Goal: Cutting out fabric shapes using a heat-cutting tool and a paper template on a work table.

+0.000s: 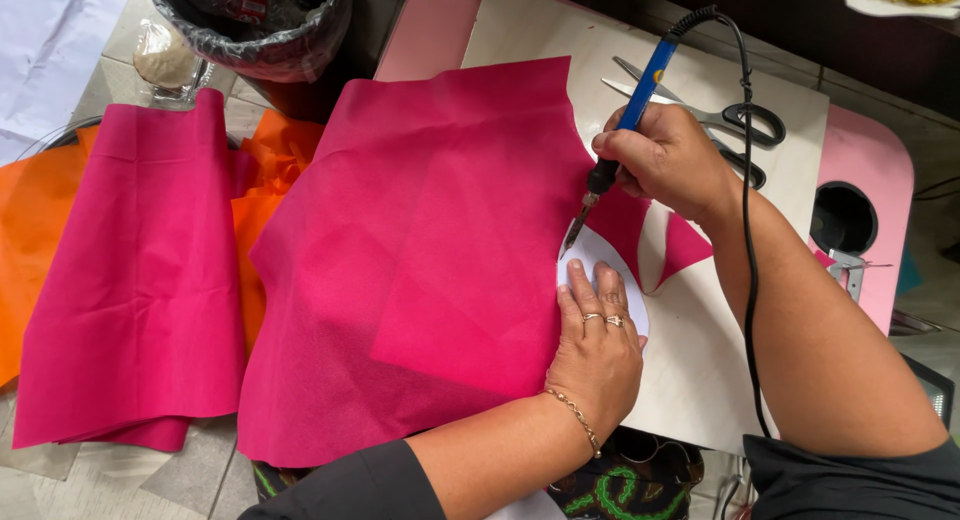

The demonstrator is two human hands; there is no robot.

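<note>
I take the pink fabric sheet [440, 250] as my landmark; it lies spread over the pale work board [700, 360]. At its right edge my left hand [598, 340] presses flat, fingers extended and together, on a white round template [600, 255], holding nothing closed in the palm. Just above the template, my right hand [665, 160] is wrapped tight around a blue-handled hot cutting tool [625, 130], whose tip touches the fabric at the template's rim. The tool's black cord [745, 230] trails down over my right forearm. Scissors [720, 115] lie on the board beyond the right hand. Left of the sheet lies a second folded pink piece [140, 280] over orange cloth [40, 240].

I judge the fabric light, soft and prone to sliding, so it wants pinning flat near the cut rather than pinching.
</note>
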